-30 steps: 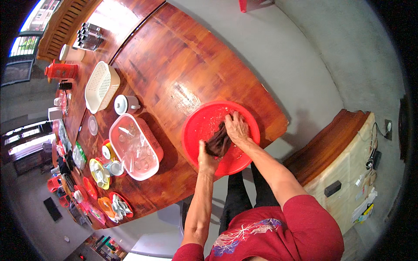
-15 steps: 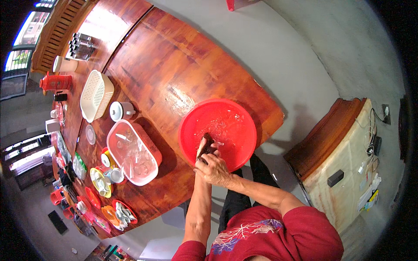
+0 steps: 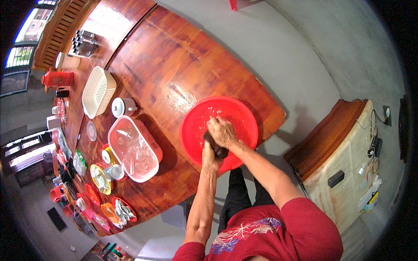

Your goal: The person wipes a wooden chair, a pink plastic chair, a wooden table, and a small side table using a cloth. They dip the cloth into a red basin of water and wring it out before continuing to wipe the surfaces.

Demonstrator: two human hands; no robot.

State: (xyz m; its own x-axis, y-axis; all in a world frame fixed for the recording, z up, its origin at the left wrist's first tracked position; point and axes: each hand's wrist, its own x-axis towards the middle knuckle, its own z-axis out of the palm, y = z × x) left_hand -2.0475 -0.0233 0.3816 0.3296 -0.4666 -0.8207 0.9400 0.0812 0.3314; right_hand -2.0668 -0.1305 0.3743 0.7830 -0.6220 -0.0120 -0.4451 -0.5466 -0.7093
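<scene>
The person's left hand (image 3: 210, 156) is clamped on a dark brown cloth (image 3: 220, 152), its thumb along the left side, probably to steady it from beneath; the right hand (image 3: 222, 132) lies across the top, touching the cloth, though I cannot tell whether its fingers grip or merely press; the two hands meet at the cloth, over the near side of a round red basin (image 3: 244, 128). The basin sits at the counter's (image 3: 174, 56) near edge, close to the right corner, presumably so that both arms reach in easily and any drips fall inside (pale flecks glint in it, likely wet).

Left of it stands a pink tub (image 3: 153, 145) with a white rim, holding clear glassware (image 3: 143, 164), its walls apparently keeping the pieces gathered; toward the left corner of the near edge, a red plate (image 3: 115, 200) bears spoons (image 3: 125, 212), and a yellow dish (image 3: 109, 189) holds white cups (image 3: 101, 179); beyond the tub come a lidded white mug (image 3: 123, 107), a cream perforated basket (image 3: 106, 96), whose holes would let water out, and, toward the far end, a red canister (image 3: 58, 78).
</scene>
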